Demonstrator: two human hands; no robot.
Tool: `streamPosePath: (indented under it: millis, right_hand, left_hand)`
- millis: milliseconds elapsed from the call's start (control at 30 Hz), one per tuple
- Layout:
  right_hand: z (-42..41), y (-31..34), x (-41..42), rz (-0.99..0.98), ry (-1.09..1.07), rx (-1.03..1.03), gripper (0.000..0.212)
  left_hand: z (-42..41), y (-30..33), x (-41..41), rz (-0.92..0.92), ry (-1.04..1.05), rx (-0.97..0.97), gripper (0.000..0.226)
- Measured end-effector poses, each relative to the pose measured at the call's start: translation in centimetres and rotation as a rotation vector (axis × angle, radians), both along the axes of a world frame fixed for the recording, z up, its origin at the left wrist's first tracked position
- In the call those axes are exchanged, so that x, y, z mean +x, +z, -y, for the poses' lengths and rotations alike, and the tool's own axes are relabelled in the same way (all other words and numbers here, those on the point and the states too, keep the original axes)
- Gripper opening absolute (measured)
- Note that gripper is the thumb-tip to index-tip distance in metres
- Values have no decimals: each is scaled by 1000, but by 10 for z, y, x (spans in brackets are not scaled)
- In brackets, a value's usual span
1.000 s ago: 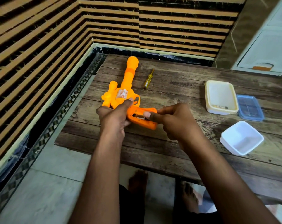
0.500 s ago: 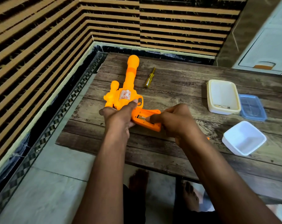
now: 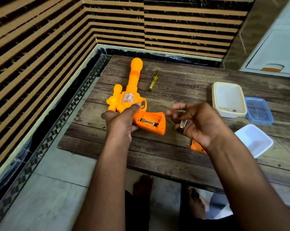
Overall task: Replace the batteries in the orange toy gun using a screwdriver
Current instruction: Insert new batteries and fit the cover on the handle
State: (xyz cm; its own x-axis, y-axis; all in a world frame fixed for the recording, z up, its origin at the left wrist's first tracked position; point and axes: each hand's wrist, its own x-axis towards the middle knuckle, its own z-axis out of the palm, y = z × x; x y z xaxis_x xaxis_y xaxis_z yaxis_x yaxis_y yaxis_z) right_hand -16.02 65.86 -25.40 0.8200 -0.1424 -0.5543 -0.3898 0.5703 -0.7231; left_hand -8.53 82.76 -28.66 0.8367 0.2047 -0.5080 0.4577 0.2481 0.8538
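The orange toy gun (image 3: pixel 132 90) lies on the wooden table (image 3: pixel 182 147), barrel pointing away from me. My left hand (image 3: pixel 122 120) grips it where the body meets the handle. The handle's battery compartment is uncovered, and one battery (image 3: pixel 148 122) lies inside. My right hand (image 3: pixel 196 124) hovers to the right of the handle, palm up, holding a battery (image 3: pixel 182 125). The orange compartment cover (image 3: pixel 196 147) lies on the table, partly hidden under my right wrist. A yellow-handled screwdriver (image 3: pixel 153 81) rests right of the barrel.
A cream rectangular tub (image 3: pixel 227 99) with small items in it stands at the right, a blue lid (image 3: pixel 259 110) beside it. A white square tub (image 3: pixel 254 139) sits near my right forearm. A striped wall borders the table at the left and back.
My right hand has pulled away from the gun's handle to the right with a battery in it. The compartment now shows one battery left inside. My left hand keeps its grip.
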Motion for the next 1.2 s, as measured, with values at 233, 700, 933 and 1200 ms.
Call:
streamPosePath:
  millis: [233,700,933,1200]
  right_hand:
    - [7,-10,1,221,-103,91,21]
    - [-18,-14,3,397,-169,-332,10]
    - [-30,-34,11,592,-21,-906,26]
    - [-30,-51,21,738,161,-1311,19]
  left_hand:
    - [1,0,0,-13,4,25,67]
    - [2,-5,-1,16,-8,56,69]
    - [3,-8,-2,16,-29,72,72]
    - [2,-11,3,8,-44,22,67]
